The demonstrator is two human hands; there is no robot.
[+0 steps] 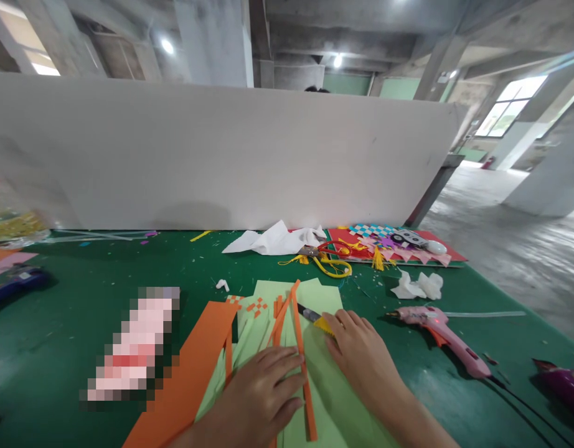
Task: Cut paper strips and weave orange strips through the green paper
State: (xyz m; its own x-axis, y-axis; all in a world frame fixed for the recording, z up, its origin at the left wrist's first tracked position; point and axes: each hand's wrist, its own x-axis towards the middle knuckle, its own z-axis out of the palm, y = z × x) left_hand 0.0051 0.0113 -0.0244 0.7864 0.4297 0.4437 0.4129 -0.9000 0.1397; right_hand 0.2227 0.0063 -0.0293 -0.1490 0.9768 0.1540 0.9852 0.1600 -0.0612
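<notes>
My right hand (362, 348) is closed on a utility knife (323, 323), its yellow body partly under my fingers and its dark blade pointing left and away. My left hand (263, 389) lies over the papers with its fingers somewhat apart, fingertips touching a long narrow orange paper strip (296, 314). The strip runs upright in view between my two hands, close to the blade tip. Beneath it are light green paper sheets (331, 295), some cut into strips, with a few orange strips woven in at the top left. A larger orange paper sheet (188, 373) lies left of my left hand.
At right are a pink glue gun (448, 336) with a cord, crumpled tissue (418, 285) and a purple tool (560, 379). Behind stand scissors (331, 254), white paper (272, 239), and a red sheet (455, 249) of decorations. A white board (212, 155) closes the far edge.
</notes>
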